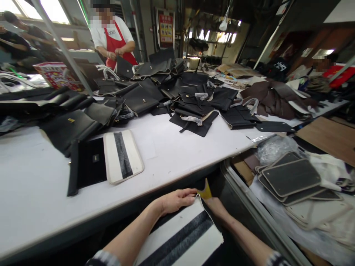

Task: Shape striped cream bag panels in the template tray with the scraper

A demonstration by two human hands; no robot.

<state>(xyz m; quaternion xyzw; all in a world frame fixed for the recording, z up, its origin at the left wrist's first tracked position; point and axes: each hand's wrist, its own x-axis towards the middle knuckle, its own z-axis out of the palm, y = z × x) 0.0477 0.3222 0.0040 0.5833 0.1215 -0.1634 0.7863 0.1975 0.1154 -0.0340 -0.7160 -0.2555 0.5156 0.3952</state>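
Note:
My left hand (pixel 179 201) is closed over the upper edge of a white bag panel (pixel 184 227) with a dark stripe, held tilted in front of me below the table's edge. Against the panel's right side is my right hand (pixel 215 208), its fingers mostly hidden and slightly blurred. A thin yellow flat piece (pixel 205 192) with a pointed tip sticks up from that hand; its exact kind is unclear. On the table, a similar striped white panel (pixel 123 157) lies attached to or against an opened black bag part (pixel 90 164) bearing a small label.
Black leather bags (pixel 144 98) are heaped across the white table (pixel 166 155), with brown pieces (pixel 273 98) at the right. A bin (pixel 235 177) beside me holds grey-edged panels (pixel 291 177) and plastic wrap (pixel 277 147). A person in a red apron (pixel 122 48) stands opposite.

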